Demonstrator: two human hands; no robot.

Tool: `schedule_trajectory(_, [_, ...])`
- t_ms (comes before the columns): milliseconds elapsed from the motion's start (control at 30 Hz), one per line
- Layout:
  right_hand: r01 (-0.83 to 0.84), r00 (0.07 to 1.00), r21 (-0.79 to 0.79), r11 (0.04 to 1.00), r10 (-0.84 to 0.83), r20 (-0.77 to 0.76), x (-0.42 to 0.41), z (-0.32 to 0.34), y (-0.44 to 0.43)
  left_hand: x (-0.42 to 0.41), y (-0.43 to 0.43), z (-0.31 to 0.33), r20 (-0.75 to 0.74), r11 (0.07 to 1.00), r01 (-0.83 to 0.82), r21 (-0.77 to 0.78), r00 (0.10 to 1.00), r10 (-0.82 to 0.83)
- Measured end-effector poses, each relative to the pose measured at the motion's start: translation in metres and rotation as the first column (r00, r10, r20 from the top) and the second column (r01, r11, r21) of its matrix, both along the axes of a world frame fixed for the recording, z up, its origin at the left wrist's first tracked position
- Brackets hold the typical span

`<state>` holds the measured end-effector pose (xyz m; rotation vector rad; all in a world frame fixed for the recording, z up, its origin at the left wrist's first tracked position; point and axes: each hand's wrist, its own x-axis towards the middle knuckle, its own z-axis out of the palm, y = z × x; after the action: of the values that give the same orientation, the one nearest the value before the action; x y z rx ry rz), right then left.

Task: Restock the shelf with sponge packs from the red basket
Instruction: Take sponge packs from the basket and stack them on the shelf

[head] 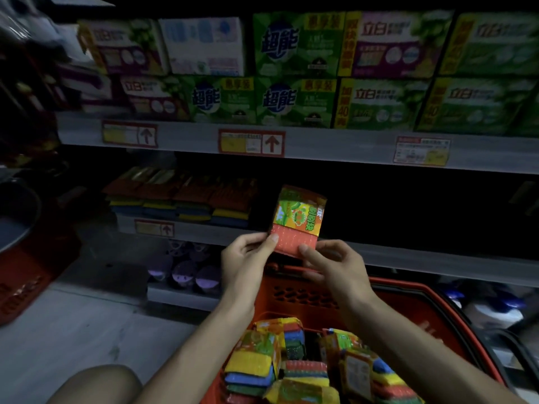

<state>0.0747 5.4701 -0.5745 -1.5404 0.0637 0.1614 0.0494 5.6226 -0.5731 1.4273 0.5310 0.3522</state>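
Upper tier: stacked green and purple detergent boxes [294,71]; red-framed price tags [251,142] on the edge. Bottom tier: purple round items [186,275]. Far left: dark pan [17,214].

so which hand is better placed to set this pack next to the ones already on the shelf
Probably left. Both hands grip the sponge pack at its lower edge, but the left hand is on the side nearer the shelved sponge stacks, which sit up and to the left.

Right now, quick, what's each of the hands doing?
Left hand: closed on the lower left corner of the sponge pack.
Right hand: closed on the same pack's lower right corner.
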Motion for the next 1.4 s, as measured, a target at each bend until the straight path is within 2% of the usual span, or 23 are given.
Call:
schedule_trajectory(267, [0.14, 0.99, -0.1, 0.985, -0.135, 0.05, 0.034, -0.015, 0.044, 0.024, 0.014, -0.001, 0.099, 0.995, -0.092, 0.039, 0.991, 0.088])
schedule_trajectory(533, [0.277, 0.96, -0.16, 0.948, -0.278, 0.016, 0.063, -0.014, 0.067, 0.047, 0.024, -0.013, -0.014, 0.998, -0.066, 0.019, 0.998, 0.066])
schedule_trajectory(633, [0.319, 0.946, -0.239, 0.917, -0.324, 0.02, 0.067, -0.013, 0.071, 0.052, 0.023, -0.018, -0.052, 0.998, -0.041, 0.037, 0.998, 0.043])
schedule_trajectory(900, [0.307, 0.945, -0.312, 0.899, -0.328, -0.014, 0.076, 0.002, 0.074, 0.053, 0.02, -0.012, -0.088, 0.997, -0.032, 0.066, 0.995, 0.038])
schedule_trajectory(1033, [0.273, 0.953, -0.296, 0.915, -0.3, -0.05, 0.075, 0.011, 0.075, 0.053, 0.019, -0.01, -0.081, 0.996, -0.074, 0.053, 0.994, 0.078])
schedule_trajectory(1200, [0.299, 0.949, -0.177, 0.938, -0.311, -0.044, 0.068, 0.003, 0.073, 0.054, 0.022, -0.01, -0.06, 0.993, -0.111, -0.026, 0.992, 0.11])
schedule_trajectory(1300, [0.331, 0.939, -0.099, 0.938, -0.338, -0.065, 0.06, -0.011, 0.069, 0.056, 0.025, -0.015, -0.072, 0.977, -0.175, -0.122, 0.983, 0.167])
schedule_trajectory(1400, [0.33, 0.93, -0.05, 0.943, -0.334, -0.154, 0.055, -0.02, 0.071, 0.057, 0.025, -0.02, -0.137, 0.948, -0.184, -0.259, 0.979, 0.153])
